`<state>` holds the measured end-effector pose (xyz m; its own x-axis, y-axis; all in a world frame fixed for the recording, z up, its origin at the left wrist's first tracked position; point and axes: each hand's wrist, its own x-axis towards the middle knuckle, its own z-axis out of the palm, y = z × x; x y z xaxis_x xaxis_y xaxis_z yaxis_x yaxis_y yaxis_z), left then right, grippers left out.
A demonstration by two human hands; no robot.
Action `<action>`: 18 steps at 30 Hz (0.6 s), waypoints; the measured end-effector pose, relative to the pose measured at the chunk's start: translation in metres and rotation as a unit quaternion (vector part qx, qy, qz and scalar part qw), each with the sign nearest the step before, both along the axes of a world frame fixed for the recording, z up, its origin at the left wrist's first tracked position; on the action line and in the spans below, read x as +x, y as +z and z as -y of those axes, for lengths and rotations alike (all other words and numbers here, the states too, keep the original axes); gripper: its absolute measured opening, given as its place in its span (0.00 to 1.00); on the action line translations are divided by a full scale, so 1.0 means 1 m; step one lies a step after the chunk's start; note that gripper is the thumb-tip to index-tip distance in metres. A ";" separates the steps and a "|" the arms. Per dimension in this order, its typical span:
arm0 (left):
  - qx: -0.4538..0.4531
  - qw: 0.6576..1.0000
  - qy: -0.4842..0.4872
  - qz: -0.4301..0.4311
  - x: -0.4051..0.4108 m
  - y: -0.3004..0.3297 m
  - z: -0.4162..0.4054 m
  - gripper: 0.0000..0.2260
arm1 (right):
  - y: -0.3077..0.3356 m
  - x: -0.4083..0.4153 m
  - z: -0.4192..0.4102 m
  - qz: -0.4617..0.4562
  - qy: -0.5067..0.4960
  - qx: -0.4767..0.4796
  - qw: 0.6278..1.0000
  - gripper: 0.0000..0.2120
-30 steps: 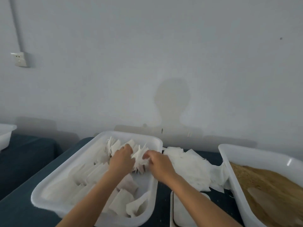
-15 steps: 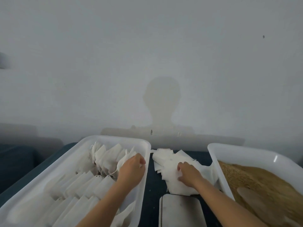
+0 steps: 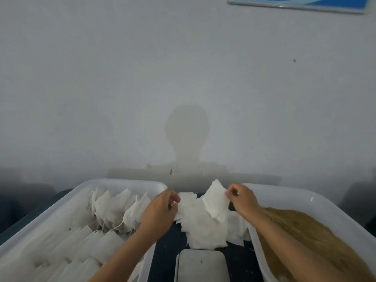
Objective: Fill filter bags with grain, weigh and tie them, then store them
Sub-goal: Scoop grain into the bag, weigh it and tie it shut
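The left tray at the worktop's left edge already holds rows of filled, tied bags, so many rounds look done; the grain in the right tray is far from used up. The right hand pinches an empty bag lifted off the pile between the trays; the left hand has curled fingers beside the pile, what it holds I cannot tell. This bag is not yet filled, weighed on the scale, tied or stored.
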<state>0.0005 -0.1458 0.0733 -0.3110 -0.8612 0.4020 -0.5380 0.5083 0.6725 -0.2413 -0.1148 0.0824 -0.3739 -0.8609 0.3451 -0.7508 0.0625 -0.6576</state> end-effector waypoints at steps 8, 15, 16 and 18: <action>0.289 0.921 -0.191 -0.178 -0.129 0.025 -0.058 0.14 | 0.036 -0.046 -0.083 0.388 0.055 -0.151 0.907 0.10; 0.438 0.812 -0.172 -0.344 -0.201 0.001 -0.078 0.15 | 0.016 -0.069 -0.123 0.478 0.071 -0.118 0.867 0.09; 0.437 0.806 -0.173 -0.359 -0.204 -0.002 -0.078 0.12 | 0.014 -0.072 -0.124 0.480 0.070 -0.120 0.867 0.09; 0.440 0.796 -0.184 -0.373 -0.208 -0.004 -0.076 0.09 | 0.011 -0.077 -0.124 0.499 0.060 -0.124 0.856 0.09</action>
